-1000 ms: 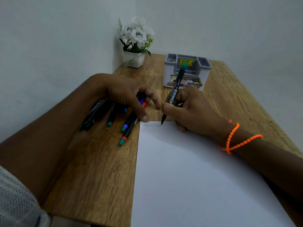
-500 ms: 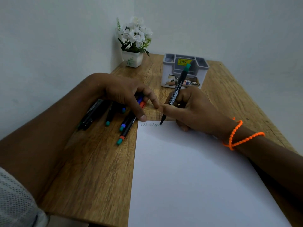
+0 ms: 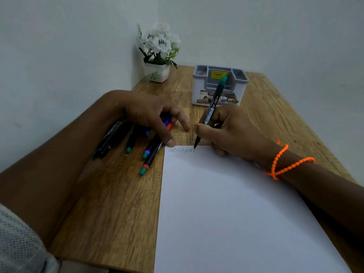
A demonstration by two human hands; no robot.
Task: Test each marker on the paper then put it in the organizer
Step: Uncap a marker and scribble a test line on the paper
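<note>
My right hand (image 3: 230, 133) grips a black marker with a green end (image 3: 213, 104), its tip touching the top edge of the white paper (image 3: 226, 203) at the right end of a thin zigzag line (image 3: 181, 150). My left hand (image 3: 149, 115) rests over a loose pile of several black markers (image 3: 151, 152) with green, blue and orange ends, left of the paper. Its thumb tip touches the paper's top left corner. The grey organizer (image 3: 199, 83) stands behind my hands, and I see nothing in its compartments.
A white pot of white flowers (image 3: 157, 72) stands in the far left corner of the wooden table (image 3: 110, 203), against the wall. An orange bead bracelet (image 3: 279, 162) hangs on my right wrist. Walls close off the table's left and far sides.
The marker tip has moved slightly right along the paper's top edge, lengthening the zigzag. My left hand stays over the marker pile.
</note>
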